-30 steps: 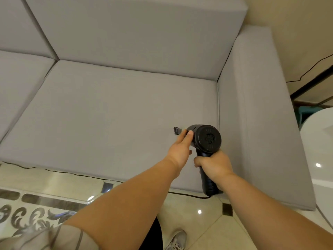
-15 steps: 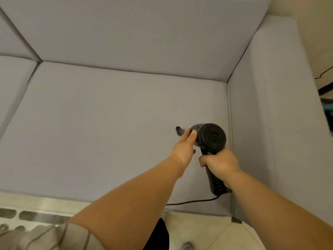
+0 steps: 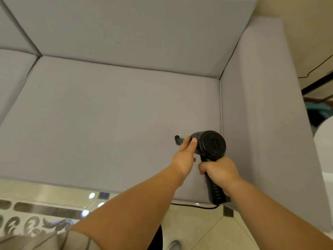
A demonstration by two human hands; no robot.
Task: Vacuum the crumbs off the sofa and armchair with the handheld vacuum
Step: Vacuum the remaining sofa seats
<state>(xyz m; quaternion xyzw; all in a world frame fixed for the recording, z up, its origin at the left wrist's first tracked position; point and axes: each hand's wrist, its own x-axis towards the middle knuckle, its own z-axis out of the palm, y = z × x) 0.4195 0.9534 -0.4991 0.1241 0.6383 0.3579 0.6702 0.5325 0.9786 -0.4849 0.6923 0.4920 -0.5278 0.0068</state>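
A black handheld vacuum (image 3: 210,145) hovers over the right end of the grey sofa seat cushion (image 3: 108,123), its thin nozzle (image 3: 177,140) pointing left and touching the fabric. My right hand (image 3: 220,171) grips the ribbed handle from below. My left hand (image 3: 184,156) holds the barrel just behind the nozzle, thumb on top. No crumbs show on the fabric.
The sofa's right armrest (image 3: 266,123) rises close beside the vacuum; the back cushion (image 3: 135,33) stands behind. A black cord (image 3: 194,206) trails from the handle along the sofa's front edge over the glossy patterned floor (image 3: 45,210). A white rounded object (image 3: 324,150) sits at far right.
The view pulled back and shifted, so the floor and right-side objects show again. Both hands keep the same hold on the vacuum near the armrest.
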